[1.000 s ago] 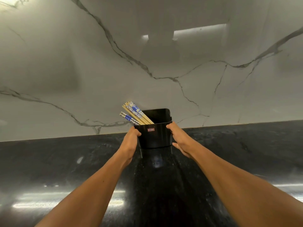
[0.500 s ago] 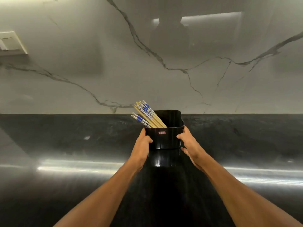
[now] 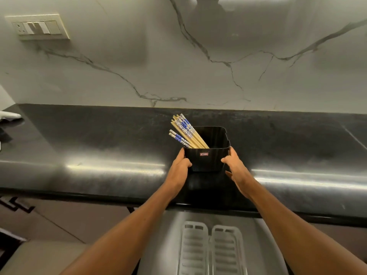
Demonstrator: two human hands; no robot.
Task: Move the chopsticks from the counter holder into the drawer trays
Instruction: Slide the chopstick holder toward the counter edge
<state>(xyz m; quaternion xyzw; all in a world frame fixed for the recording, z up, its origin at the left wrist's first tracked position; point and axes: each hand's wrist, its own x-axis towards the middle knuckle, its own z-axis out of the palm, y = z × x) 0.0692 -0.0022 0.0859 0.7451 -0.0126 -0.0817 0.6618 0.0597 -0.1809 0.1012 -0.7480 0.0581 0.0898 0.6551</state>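
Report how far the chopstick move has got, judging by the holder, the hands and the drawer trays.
Done: the drawer below the counter is open, its two grey slotted plastic trays showing no chopsticks. In hand: the left hand and right hand grip the sides of the black rectangular plastic holder on the black counter. Left: every blue-patterned wooden chopstick is in the holder; none transferred.
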